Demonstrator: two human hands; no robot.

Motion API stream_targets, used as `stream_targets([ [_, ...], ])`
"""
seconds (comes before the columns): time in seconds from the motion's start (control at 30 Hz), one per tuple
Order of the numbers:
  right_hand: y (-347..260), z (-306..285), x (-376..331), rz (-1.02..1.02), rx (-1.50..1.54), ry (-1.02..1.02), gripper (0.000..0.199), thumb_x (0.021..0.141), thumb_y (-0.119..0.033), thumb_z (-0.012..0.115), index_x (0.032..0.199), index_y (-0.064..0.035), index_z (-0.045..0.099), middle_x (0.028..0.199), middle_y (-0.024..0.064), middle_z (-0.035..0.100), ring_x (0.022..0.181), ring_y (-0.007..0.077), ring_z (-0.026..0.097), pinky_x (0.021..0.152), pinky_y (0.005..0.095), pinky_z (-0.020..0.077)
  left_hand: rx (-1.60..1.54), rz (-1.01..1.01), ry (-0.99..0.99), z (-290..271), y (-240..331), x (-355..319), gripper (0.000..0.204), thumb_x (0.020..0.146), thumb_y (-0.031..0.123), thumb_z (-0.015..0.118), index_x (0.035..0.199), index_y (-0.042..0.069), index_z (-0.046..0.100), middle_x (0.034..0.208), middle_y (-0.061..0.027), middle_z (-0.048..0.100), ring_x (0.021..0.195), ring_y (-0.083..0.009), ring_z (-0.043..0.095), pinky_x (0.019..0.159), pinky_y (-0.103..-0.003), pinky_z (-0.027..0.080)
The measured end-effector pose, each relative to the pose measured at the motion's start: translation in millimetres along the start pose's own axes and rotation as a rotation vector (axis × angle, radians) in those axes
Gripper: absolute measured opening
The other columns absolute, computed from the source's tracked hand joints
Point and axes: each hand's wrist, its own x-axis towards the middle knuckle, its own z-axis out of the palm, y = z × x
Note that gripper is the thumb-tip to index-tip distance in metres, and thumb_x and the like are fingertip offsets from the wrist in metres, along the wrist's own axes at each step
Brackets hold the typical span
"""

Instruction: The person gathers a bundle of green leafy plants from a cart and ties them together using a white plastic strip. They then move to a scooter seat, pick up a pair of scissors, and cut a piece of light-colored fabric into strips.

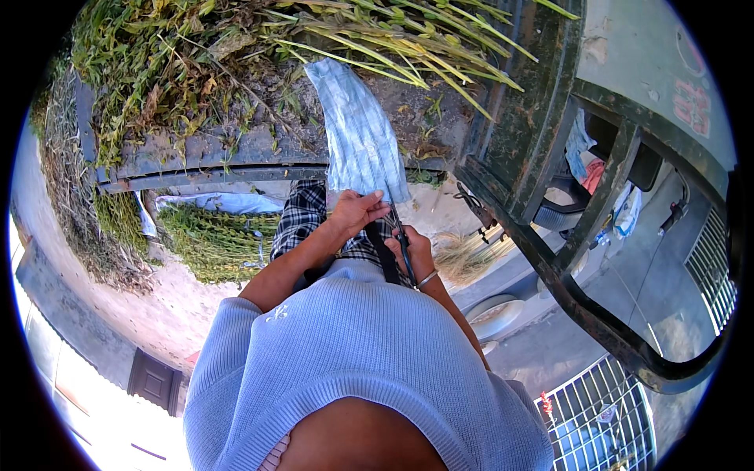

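A light blue checked cloth (360,125) hangs over the near edge of a cart bed, its upper end lying beside the plant stalks. My left hand (360,212) pinches the cloth's lower edge between thumb and fingers. Close by on the right, my right hand (414,250) is closed around what look like dark scissors (401,234), their narrow blades pointing up at the cloth's lower edge. How far the blades are apart is too small to tell. A bracelet circles my right wrist.
Leafy cut plants (157,86) and long green stalks (424,43) cover the cart bed (275,153). A dark metal frame (550,235) rises at the right. More green plants (216,243) lie on the ground at left, and dry straw (467,255) lies behind my right hand.
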Motion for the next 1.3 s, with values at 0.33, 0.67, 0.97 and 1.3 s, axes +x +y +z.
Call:
stream_targets([
  [0.33, 5, -1, -1, 0.066, -0.019, -0.046, 0.047, 0.075, -0.04, 0.071, 0.094, 0.0002, 0.055, 0.068, 0.0123, 0.062, 0.061, 0.0226, 0.063, 0.057, 0.0306, 0.0486, -0.126, -0.043, -0.039, -13, 3, -2, 0.011, 0.085, 0.01, 0.061, 0.088, 0.0, 0.059, 0.079, -0.0079, 0.062, 0.075, -0.0206, 0.062, 0.074, -0.039, 0.053],
  [0.67, 32, 12, -8, 0.087, 0.281, -0.273, 0.09, 0.07, -0.062, 0.065, 0.126, 0.0019, 0.035, 0.086, 0.0059, 0.055, 0.074, 0.0166, 0.058, 0.067, 0.0278, 0.0481, -0.079, -0.065, -0.039, -14, 7, -4, 0.011, 0.084, 0.01, 0.062, 0.088, 0.0, 0.059, 0.078, -0.0072, 0.061, 0.074, -0.0187, 0.062, 0.073, -0.037, 0.054],
  [0.97, 16, 12, -11, 0.124, 0.185, -0.33, 0.1, 0.066, -0.07, 0.061, 0.131, 0.0005, 0.03, 0.089, 0.0103, 0.056, 0.079, 0.0211, 0.059, 0.071, 0.0314, 0.0489, -0.122, -0.019, 0.027, -16, 11, -5, 0.01, 0.084, 0.01, 0.063, 0.085, 0.002, 0.058, 0.074, -0.0057, 0.06, 0.072, -0.0178, 0.061, 0.072, -0.038, 0.055],
  [1.3, 20, 13, -30, 0.199, 0.226, -0.304, 0.097, 0.068, -0.065, 0.063, 0.128, 0.004, 0.031, 0.093, 0.0157, 0.059, 0.085, 0.0259, 0.06, 0.074, 0.0339, 0.0487, -0.009, -0.104, 0.128, -24, 0, 0, 0.011, 0.08, 0.012, 0.068, 0.082, 0.005, 0.059, 0.07, -0.0029, 0.059, 0.065, -0.0143, 0.059, 0.065, -0.032, 0.054],
])
